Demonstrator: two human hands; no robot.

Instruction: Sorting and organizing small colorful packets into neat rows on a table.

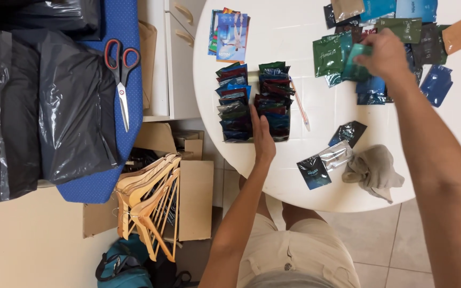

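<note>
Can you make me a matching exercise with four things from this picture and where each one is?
Things:
1. scissors
2. wooden hangers
3. grey cloth
4. left hand

Places:
A. in a cardboard box on the floor
B. on the white table's near edge, beside small packets
C. on the blue board, next to black plastic bags
D. between two rows of stacked packets

Pairs: 1-C, 2-A, 3-B, 4-D
</note>
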